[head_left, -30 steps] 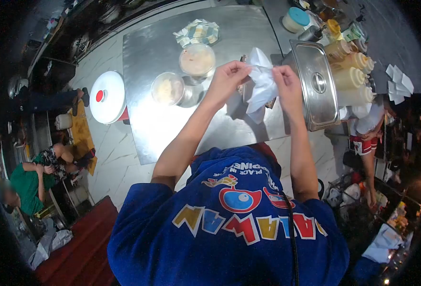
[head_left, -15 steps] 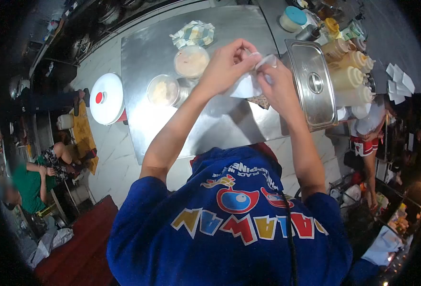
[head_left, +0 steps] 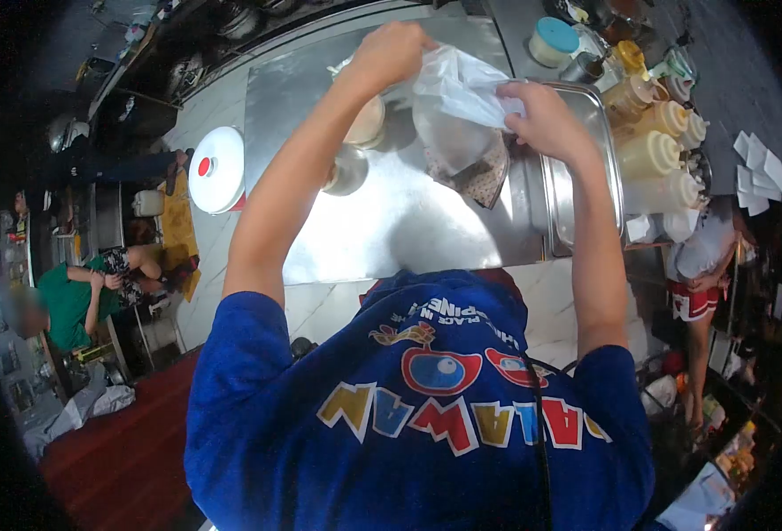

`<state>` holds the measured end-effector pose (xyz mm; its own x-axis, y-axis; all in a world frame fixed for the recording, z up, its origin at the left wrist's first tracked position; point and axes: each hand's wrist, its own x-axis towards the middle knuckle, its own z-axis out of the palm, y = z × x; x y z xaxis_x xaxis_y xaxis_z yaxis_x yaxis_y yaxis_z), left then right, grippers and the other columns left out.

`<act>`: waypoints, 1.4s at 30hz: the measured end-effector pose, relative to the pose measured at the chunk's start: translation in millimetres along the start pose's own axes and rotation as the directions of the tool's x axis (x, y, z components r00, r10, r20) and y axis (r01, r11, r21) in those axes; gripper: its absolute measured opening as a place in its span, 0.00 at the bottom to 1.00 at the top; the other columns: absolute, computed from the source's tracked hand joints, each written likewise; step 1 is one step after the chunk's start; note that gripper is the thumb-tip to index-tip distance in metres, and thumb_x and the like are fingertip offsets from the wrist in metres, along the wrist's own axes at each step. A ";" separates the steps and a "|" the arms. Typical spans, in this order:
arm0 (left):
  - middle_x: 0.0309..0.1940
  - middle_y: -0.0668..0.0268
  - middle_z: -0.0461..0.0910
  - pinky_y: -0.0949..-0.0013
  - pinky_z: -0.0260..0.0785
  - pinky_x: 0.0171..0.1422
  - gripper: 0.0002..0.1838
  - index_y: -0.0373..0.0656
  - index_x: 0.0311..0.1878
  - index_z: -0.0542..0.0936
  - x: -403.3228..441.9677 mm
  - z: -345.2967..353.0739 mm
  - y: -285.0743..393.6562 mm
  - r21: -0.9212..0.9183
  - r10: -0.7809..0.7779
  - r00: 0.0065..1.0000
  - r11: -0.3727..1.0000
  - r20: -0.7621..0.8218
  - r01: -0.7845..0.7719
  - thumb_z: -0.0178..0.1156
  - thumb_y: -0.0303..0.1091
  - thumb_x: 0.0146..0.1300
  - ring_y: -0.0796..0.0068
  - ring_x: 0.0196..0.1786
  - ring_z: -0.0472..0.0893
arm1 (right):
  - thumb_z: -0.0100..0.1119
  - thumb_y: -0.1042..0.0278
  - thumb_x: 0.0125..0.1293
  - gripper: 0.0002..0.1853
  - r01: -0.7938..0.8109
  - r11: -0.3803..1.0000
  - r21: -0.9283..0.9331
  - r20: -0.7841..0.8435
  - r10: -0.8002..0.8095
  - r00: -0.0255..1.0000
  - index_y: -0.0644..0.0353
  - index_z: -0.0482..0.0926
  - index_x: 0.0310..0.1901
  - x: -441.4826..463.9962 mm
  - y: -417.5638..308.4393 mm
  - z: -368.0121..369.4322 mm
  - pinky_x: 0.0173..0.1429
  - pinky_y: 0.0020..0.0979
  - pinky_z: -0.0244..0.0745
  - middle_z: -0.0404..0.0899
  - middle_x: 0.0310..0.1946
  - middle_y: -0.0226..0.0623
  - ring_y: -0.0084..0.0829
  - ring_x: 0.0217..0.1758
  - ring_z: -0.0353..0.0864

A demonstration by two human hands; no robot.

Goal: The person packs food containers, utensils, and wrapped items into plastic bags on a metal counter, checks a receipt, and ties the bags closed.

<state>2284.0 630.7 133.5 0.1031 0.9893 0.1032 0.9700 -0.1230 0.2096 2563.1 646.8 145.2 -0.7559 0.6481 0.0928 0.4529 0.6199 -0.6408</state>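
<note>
A thin, translucent plastic bag [head_left: 462, 88] is stretched between my hands above the steel table. My left hand [head_left: 393, 55] pinches its upper left edge, fingers closed. On the other side my right hand [head_left: 546, 119] grips the bag's right edge between thumb and fingers. Below the bag lies a brown patterned cloth [head_left: 482, 184], partly covered by it. Under my left forearm stand two clear round tubs, one pale-filled tub [head_left: 369, 124] and a nearer tub [head_left: 348, 173], both partly hidden by the arm.
A steel pan with a lid [head_left: 585, 177] sits right of the table [head_left: 391, 239]. Beyond it stand several squeeze bottles [head_left: 649, 155] and a blue-lidded jar [head_left: 554, 41]. A white-lidded container [head_left: 217, 168] is at the left. People are at both sides.
The bunched bag has been opened out and spread wide. My left hand moved up and left, my right hand slightly right. The brown cloth shows more.
</note>
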 end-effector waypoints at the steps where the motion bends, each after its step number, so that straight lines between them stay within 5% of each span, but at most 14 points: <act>1: 0.40 0.49 0.86 0.53 0.76 0.57 0.17 0.51 0.48 0.88 4.5 -9.7 10.5 -0.047 -0.081 0.996 0.996 -0.048 0.079 0.58 0.37 0.57 0.49 0.48 0.85 | 0.57 0.74 0.58 0.20 0.009 1.000 -0.008 0.019 -0.009 1.000 0.71 0.79 0.53 3.5 2.2 -4.4 0.42 0.38 0.80 0.84 0.40 0.53 0.39 0.31 0.86; 5: 0.47 0.49 0.84 0.51 0.76 0.56 0.27 0.40 0.48 0.87 29.5 -19.2 41.8 -0.238 -0.346 0.936 0.905 0.064 0.351 0.68 0.51 0.50 0.49 0.50 0.84 | 0.58 0.70 0.59 0.20 0.003 0.998 0.071 0.096 -0.010 0.995 0.73 0.80 0.51 2.1 -7.2 -14.7 0.43 0.36 0.82 0.85 0.37 0.55 0.37 0.33 0.88; 11: 0.60 0.50 0.72 0.48 0.75 0.59 0.30 0.47 0.65 0.73 2.8 0.2 47.5 -0.050 -0.005 0.999 0.999 -0.050 0.002 0.58 0.30 0.56 0.43 0.55 0.80 | 0.60 0.69 0.59 0.16 -0.504 0.863 0.040 -0.061 0.506 0.861 0.70 0.84 0.46 -20.6 42.8 -37.1 0.45 0.36 0.81 0.86 0.36 0.55 0.44 0.35 0.88; 20: 0.60 0.51 0.72 0.56 0.72 0.61 0.31 0.50 0.67 0.74 28.6 -60.2 62.7 0.124 0.229 0.915 0.972 -0.331 -0.199 0.58 0.27 0.56 0.50 0.57 0.78 | 0.64 0.65 0.58 0.22 -0.220 0.830 -0.513 -0.578 -0.145 0.803 0.60 0.79 0.54 -55.9 19.5 -57.5 0.56 0.45 0.76 0.82 0.42 0.52 0.50 0.50 0.81; 21: 0.60 0.44 0.76 0.54 0.56 0.78 0.29 0.39 0.64 0.74 16.6 -110.4 103.6 -0.224 0.029 0.892 0.964 -0.452 -0.145 0.55 0.21 0.56 0.51 0.62 0.76 | 0.63 0.60 0.60 0.18 -0.287 0.836 -0.468 -0.637 -0.094 0.765 0.61 0.81 0.48 -65.3 -16.1 -85.6 0.49 0.46 0.77 0.83 0.37 0.50 0.49 0.43 0.83; 23: 0.49 0.48 0.79 0.51 0.71 0.58 0.20 0.36 0.54 0.79 8.2 -161.5 130.2 0.129 0.329 0.536 0.917 -0.777 -0.377 0.53 0.18 0.58 0.53 0.52 0.79 | 0.64 0.64 0.64 0.16 -0.643 0.677 -0.357 -0.782 0.160 0.603 0.68 0.82 0.48 -100.3 -103.9 -124.4 0.41 0.35 0.78 0.86 0.37 0.47 0.40 0.33 0.86; 26: 0.47 0.53 0.80 0.58 0.74 0.48 0.16 0.37 0.53 0.79 -16.6 -173.2 167.1 0.193 0.320 0.056 0.692 -0.946 -0.696 0.58 0.23 0.61 0.61 0.43 0.80 | 0.64 0.75 0.61 0.07 -0.468 0.710 -0.527 -0.846 -0.381 0.374 0.62 0.84 0.41 -172.4 -131.5 -117.2 0.36 0.28 0.75 0.85 0.33 0.34 0.27 0.29 0.80; 29: 0.43 0.50 0.76 0.55 0.71 0.42 0.15 0.40 0.47 0.78 -87.2 -34.2 222.9 -0.283 0.396 0.512 0.507 -0.763 -0.814 0.64 0.26 0.53 0.49 0.40 0.77 | 0.59 0.75 0.60 0.04 -0.568 0.659 -0.493 -0.857 -0.257 0.446 0.65 0.81 0.33 -253.8 -111.5 -28.3 0.36 0.37 0.72 0.79 0.24 0.39 0.42 0.26 0.76; 30: 0.49 0.48 0.75 0.52 0.72 0.48 0.16 0.41 0.49 0.80 -123.7 16.4 224.4 -0.504 0.504 0.664 0.433 -0.552 -0.748 0.61 0.24 0.55 0.46 0.47 0.77 | 0.65 0.66 0.61 0.09 -0.833 0.530 -0.161 -0.805 0.418 0.422 0.63 0.81 0.37 -309.0 -85.9 18.4 0.41 0.41 0.72 0.78 0.27 0.43 0.41 0.33 0.78; 31: 0.55 0.45 0.74 0.50 0.74 0.54 0.18 0.42 0.52 0.81 -160.8 67.1 225.8 -0.686 0.573 0.763 0.427 -0.298 -0.589 0.58 0.21 0.57 0.43 0.54 0.78 | 0.62 0.70 0.61 0.07 -0.877 0.473 -0.088 -0.755 0.542 0.368 0.65 0.81 0.38 -370.3 -84.8 78.8 0.38 0.39 0.72 0.79 0.28 0.45 0.41 0.31 0.79; 35: 0.58 0.48 0.72 0.54 0.72 0.62 0.28 0.42 0.61 0.74 -276.0 108.4 232.4 -0.845 0.672 0.731 0.457 0.122 -0.279 0.57 0.19 0.54 0.42 0.59 0.75 | 0.59 0.67 0.65 0.20 -0.850 0.288 0.441 -0.461 0.885 0.061 0.66 0.80 0.57 -449.0 -190.1 201.3 0.47 0.36 0.79 0.86 0.36 0.49 0.40 0.41 0.87; 36: 0.58 0.48 0.72 0.54 0.72 0.62 0.29 0.42 0.63 0.73 -297.8 111.2 243.9 -0.859 0.668 0.709 0.480 0.225 -0.179 0.57 0.19 0.54 0.41 0.58 0.75 | 0.57 0.63 0.68 0.21 -0.882 -0.020 0.470 -0.037 0.998 -0.043 0.67 0.77 0.59 -437.4 -209.2 185.9 0.43 0.37 0.79 0.86 0.30 0.45 0.41 0.35 0.88; 39: 0.63 0.52 0.68 0.52 0.73 0.59 0.34 0.38 0.66 0.69 -313.8 130.3 269.3 -0.766 0.795 0.573 0.491 0.199 -0.416 0.58 0.18 0.51 0.49 0.59 0.74 | 0.56 0.62 0.70 0.20 -0.811 -0.161 0.563 0.299 0.954 0.017 0.69 0.77 0.55 -414.7 -220.0 165.4 0.39 0.39 0.77 0.82 0.24 0.44 0.46 0.27 0.84; 42: 0.62 0.55 0.70 0.54 0.73 0.60 0.37 0.39 0.67 0.68 -337.4 137.9 304.4 -0.765 0.845 0.534 0.365 0.033 -0.531 0.58 0.18 0.48 0.50 0.58 0.74 | 0.54 0.68 0.67 0.15 -0.579 0.429 0.693 -0.343 0.903 0.259 0.69 0.79 0.50 -435.8 -197.9 190.4 0.43 0.41 0.76 0.82 0.29 0.51 0.52 0.33 0.81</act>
<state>2574.8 270.2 28.4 0.8819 0.4268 0.2002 0.1312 -0.6302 0.7653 2712.9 157.5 86.5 0.3752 0.8794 -0.2931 0.3040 -0.4154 -0.8573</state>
